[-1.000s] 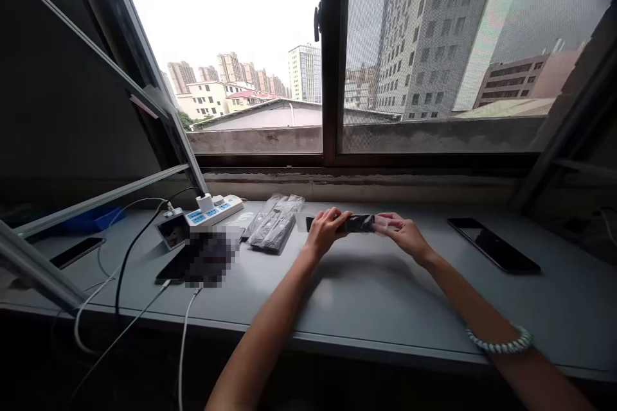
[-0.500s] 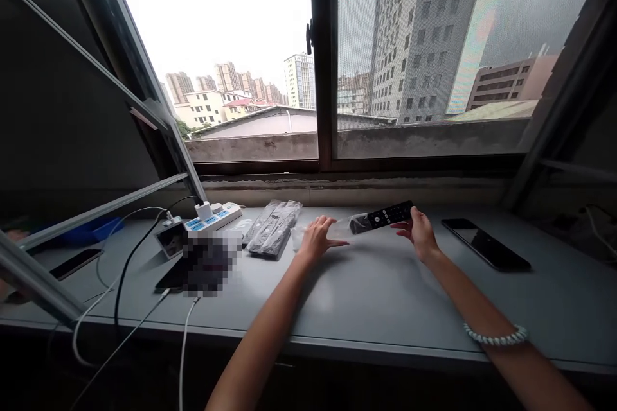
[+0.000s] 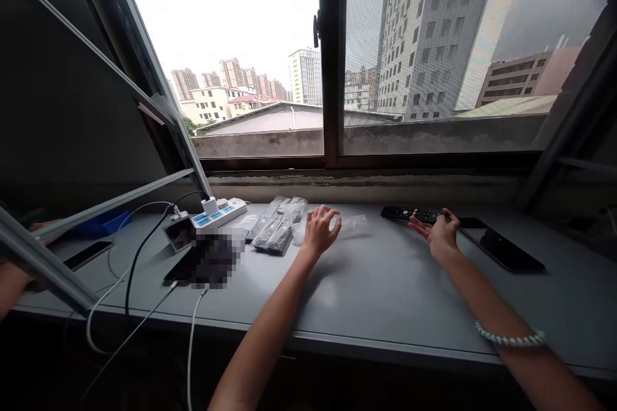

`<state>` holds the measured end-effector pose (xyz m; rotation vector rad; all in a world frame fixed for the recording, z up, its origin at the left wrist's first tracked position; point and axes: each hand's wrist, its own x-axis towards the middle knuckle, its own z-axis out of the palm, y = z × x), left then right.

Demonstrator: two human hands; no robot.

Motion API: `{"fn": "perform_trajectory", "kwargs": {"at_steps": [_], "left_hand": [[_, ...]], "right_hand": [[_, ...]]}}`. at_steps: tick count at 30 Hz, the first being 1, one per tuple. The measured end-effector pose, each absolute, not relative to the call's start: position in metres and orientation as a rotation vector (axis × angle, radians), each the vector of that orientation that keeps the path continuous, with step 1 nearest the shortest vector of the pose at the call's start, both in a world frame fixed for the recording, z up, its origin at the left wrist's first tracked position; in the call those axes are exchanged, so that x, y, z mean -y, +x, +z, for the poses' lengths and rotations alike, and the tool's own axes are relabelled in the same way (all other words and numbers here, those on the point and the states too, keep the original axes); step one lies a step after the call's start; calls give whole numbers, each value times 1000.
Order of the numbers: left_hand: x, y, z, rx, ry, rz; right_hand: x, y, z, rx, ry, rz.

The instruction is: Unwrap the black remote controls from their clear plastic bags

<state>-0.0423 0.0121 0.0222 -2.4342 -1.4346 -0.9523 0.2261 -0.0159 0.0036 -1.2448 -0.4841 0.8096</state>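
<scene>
A black remote control (image 3: 409,213) lies flat on the grey table (image 3: 376,295) near the window sill. My right hand (image 3: 439,236) hovers just right of and in front of it, fingers spread, palm down, its fingertips close to the remote's end. My left hand (image 3: 321,230) is over the empty clear plastic sleeve (image 3: 349,223), fingers curled loosely, holding the sleeve's left end. A pile of several remotes in clear bags (image 3: 279,225) lies just left of that hand.
A black phone (image 3: 501,245) lies right of the remote. At the left are a white power strip (image 3: 219,211), a charger block (image 3: 177,233), white and black cables (image 3: 135,257), another phone (image 3: 87,254) and a blurred patch. Another person's hand (image 3: 14,282) shows at the far left.
The remote came out of its clear sleeve to the right. My right hand carried it right, laid it on the table and let go. My left hand kept the empty sleeve.
</scene>
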Motion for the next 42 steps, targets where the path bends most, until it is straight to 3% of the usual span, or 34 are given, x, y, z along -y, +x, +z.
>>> {"fn": "perform_trajectory", "kwargs": {"at_steps": [10, 25, 42], "left_hand": [[-4, -31, 13, 1661, -2615, -613], [-13, -38, 20, 1706, -2382, -926], [-9, -36, 18, 1791, -2370, -812]], "right_hand": [[17, 225, 6, 491, -1329, 928], [17, 226, -3, 664, -1440, 915], [17, 229, -5, 797, -1497, 817]]}}
